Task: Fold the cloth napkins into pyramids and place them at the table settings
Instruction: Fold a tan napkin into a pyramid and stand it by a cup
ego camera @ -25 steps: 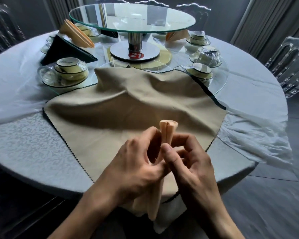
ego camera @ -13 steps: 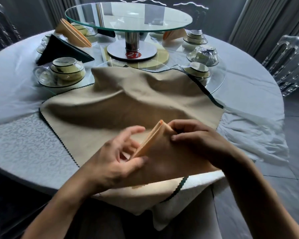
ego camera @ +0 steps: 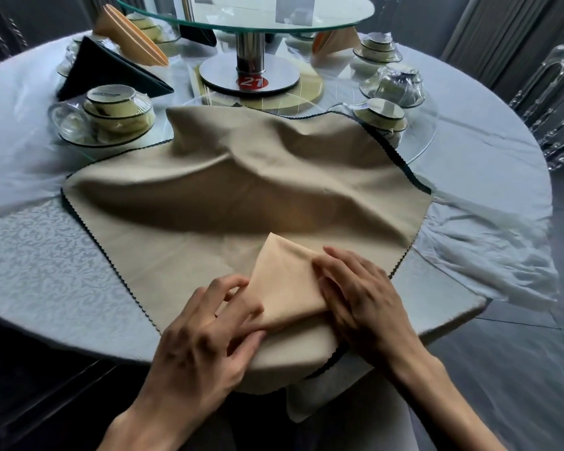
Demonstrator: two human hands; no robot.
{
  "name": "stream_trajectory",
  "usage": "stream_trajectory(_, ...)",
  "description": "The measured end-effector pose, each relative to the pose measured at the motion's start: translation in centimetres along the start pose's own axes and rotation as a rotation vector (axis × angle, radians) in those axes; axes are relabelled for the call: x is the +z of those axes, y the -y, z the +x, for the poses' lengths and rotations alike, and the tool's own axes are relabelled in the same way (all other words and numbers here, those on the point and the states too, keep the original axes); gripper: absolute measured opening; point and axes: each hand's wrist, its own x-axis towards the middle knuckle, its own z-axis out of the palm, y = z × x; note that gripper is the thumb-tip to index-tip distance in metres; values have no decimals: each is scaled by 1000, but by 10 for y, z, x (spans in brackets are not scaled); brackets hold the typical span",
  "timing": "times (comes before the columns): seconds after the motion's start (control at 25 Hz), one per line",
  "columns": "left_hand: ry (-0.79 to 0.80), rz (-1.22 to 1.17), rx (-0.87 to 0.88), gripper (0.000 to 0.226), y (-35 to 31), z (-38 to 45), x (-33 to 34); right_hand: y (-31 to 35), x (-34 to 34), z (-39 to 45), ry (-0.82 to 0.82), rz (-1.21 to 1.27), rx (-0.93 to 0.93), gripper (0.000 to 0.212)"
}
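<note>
A peach cloth napkin [ego camera: 285,288], folded into a pointed shape, lies low on the beige cloth [ego camera: 241,190] near the table's front edge, its tip pointing away from me. My left hand [ego camera: 205,336] pinches the napkin's lower left corner between thumb and fingers. My right hand [ego camera: 362,297] rests on its right side with fairly straight fingers pressing down. Finished pyramids stand at the far left: a dark napkin [ego camera: 105,73] and a peach napkin [ego camera: 131,35].
Plastic-wrapped bowl settings sit at the left [ego camera: 111,115] and at the right [ego camera: 381,117], with more behind. A glass turntable [ego camera: 241,11] on a metal post stands in the middle. Another peach napkin [ego camera: 336,40] is at the back right. A clear chair [ego camera: 557,102] stands at the right.
The napkin was held upright in both hands; it has come down flat onto the beige cloth. My right hand moved from its tip to its right side, and my view dipped closer.
</note>
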Motion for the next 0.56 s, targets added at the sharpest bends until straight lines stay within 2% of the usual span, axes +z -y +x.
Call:
stream_trajectory(0.08, -48, 51, 42, 16, 3, -5, 5, -8, 3, 0, 36, -24, 14, 37)
stream_trajectory(0.16, -53, 93, 85, 19, 4, -6, 5, -10, 2, -1, 45, -88, 38, 39)
stream_trajectory(0.28, -11, 57, 46, 28, 2, 4, 10, 9, 3, 4, 8, -274, 82, 35)
stream_trajectory(0.36, 22, 65, 24, 28, 6, 9, 21, 35, 15, 14, 6, -263, 33, 39)
stream_trajectory(0.44, 50, 66, 32, 35, 12, 8, 29, 56, 30, 22, 65, -192, -14, 51)
stream_trajectory(0.56, 72, 87, 49, 45, 19, 0, 28, 43, 30, 19, 191, -224, 49, 62)
